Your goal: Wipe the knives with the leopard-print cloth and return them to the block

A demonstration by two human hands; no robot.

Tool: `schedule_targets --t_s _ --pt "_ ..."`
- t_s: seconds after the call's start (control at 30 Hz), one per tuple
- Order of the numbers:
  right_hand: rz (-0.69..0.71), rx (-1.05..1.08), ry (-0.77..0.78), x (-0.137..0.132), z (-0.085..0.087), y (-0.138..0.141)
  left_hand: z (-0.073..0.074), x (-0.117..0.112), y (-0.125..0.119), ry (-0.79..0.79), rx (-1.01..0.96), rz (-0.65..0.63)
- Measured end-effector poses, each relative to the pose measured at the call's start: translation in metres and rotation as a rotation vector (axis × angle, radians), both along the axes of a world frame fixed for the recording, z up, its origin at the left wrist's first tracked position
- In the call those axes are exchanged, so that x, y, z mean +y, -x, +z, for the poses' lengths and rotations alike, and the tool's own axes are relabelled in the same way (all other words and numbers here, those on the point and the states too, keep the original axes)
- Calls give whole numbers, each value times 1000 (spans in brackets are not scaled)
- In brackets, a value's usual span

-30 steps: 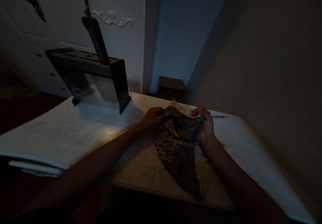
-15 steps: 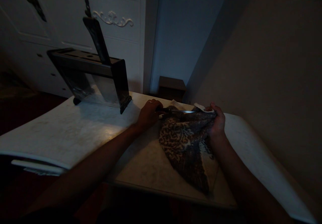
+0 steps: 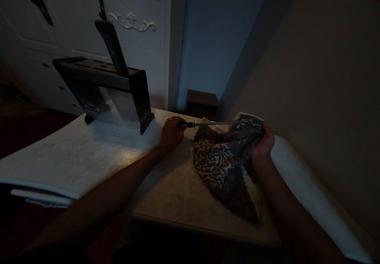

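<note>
My left hand (image 3: 172, 135) is closed around the dark handle of a honing steel (image 3: 212, 124), whose thin grey rod points right, level above the table. A small guard shows where handle and rod meet. My right hand (image 3: 263, 143) grips a brown and cream patterned cloth (image 3: 215, 153) by its upper right part. The cloth's top edge lies against the far end of the rod, so the tip is hard to make out. Below, the cloth spreads down over the tabletop.
At the left of the pale table (image 3: 89, 157) stands a black knife block (image 3: 109, 74) with clear sides, a black-handled knife (image 3: 113, 46) rising from it. Behind are a white cabinet (image 3: 142, 2), a small brown box-like piece (image 3: 202, 97) and a wall at right.
My left hand has shifted slightly left with the honing steel, showing more of the rod. My right hand has moved right and a little up, drawing the cloth along.
</note>
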State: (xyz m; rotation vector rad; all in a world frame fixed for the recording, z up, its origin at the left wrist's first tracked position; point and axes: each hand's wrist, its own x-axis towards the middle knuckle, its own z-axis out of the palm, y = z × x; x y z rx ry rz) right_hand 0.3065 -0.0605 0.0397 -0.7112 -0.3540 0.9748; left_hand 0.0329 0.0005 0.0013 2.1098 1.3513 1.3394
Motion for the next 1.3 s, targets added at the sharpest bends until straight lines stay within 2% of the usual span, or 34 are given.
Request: schedule_targets --t_s 0.13,0.23,0.33,0.4,0.53,0.73,0.9,1.07,1.17,1.3 --pt "44 -55 -4 1 0 13 3 -1 0 129 -64 30" --pt "33 -140 -9 3 -10 26 5 -1 0 218 -147 16" --pt "88 -194 -10 3 -21 37 7 -2 -2 300 -253 -16" --pt "130 -178 23 2 -25 41 8 -6 -5 391 -348 -72" --pt "210 -116 108 -2 -21 48 13 -18 -13 597 -557 -272" --pt "581 -116 84 -17 -10 76 12 -35 -24 801 -687 -488" --pt "801 -202 24 -35 -5 100 8 -38 -27 787 -819 -611" --pt "891 -286 -87 -42 -1 94 6 -40 -28 769 -904 -644" --pt "903 -310 -77 -40 -4 91 7 -41 -28 817 -939 -643" --pt "790 -452 45 -37 -16 93 10 -44 -27 811 -942 -662"
